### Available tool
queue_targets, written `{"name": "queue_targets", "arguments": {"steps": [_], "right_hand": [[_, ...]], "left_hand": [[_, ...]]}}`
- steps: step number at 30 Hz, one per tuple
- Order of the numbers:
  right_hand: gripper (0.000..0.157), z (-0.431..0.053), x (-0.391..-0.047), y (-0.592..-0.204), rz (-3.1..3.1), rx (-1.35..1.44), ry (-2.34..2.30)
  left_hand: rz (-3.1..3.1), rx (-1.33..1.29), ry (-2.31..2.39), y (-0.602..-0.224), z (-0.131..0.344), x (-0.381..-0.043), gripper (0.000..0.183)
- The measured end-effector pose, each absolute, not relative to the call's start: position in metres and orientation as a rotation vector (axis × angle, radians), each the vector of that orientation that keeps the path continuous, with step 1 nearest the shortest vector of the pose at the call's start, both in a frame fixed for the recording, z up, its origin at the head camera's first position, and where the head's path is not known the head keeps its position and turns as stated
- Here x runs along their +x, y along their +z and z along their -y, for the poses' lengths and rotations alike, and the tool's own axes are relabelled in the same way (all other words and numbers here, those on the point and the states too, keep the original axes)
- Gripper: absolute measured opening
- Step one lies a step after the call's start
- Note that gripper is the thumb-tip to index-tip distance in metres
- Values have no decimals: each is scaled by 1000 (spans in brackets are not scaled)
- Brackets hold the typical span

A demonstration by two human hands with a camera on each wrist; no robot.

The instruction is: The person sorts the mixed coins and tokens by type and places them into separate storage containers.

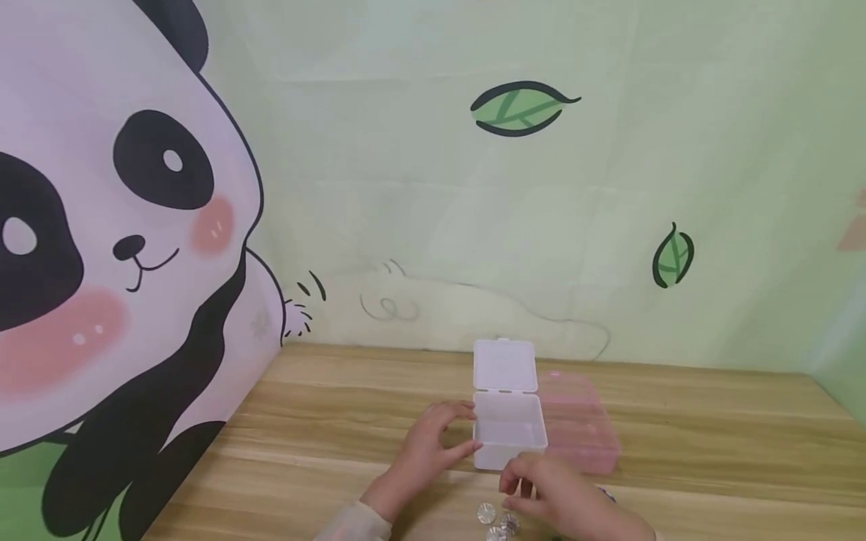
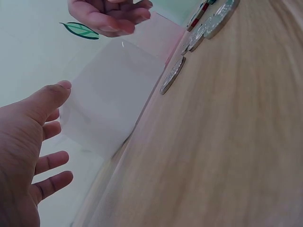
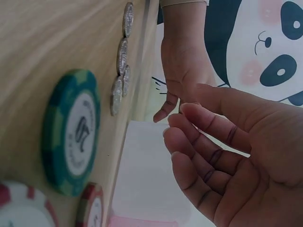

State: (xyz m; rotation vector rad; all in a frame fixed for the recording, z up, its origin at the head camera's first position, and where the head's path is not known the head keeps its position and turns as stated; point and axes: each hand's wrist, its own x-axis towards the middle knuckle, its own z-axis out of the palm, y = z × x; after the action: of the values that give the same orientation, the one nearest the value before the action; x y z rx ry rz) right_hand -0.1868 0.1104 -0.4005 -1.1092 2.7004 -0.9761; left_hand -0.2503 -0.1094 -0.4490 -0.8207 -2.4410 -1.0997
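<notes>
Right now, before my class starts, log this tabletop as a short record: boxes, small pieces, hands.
Main container: white box, hinged lid raised
Second container: translucent pink box, right of the white box
Shiny pieces: four silver coin-like discs, on the wooden table
Other pieces: green poker chip, red poker chip, red-and-white poker chip
Left hand: at the white box's left side, contact unclear
Right hand: fingers loosely curled, nothing visibly held

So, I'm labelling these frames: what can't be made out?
Head: pink box, left side hidden by white box.
Head: lowest silver disc, cut by the bottom edge.
Left wrist: white box's inside, hidden by its wall.
Right wrist: white chip, cut off by the corner.
</notes>
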Motion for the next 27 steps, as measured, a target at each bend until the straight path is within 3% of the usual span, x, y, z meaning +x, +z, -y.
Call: {"name": "queue_targets", "arguments": {"steps": [27], "right_hand": [[9, -109, -186, -418, -2714, -1035, -748]], "left_hand": [[2442, -815, -1104, -450, 110, -250, 35]]}}
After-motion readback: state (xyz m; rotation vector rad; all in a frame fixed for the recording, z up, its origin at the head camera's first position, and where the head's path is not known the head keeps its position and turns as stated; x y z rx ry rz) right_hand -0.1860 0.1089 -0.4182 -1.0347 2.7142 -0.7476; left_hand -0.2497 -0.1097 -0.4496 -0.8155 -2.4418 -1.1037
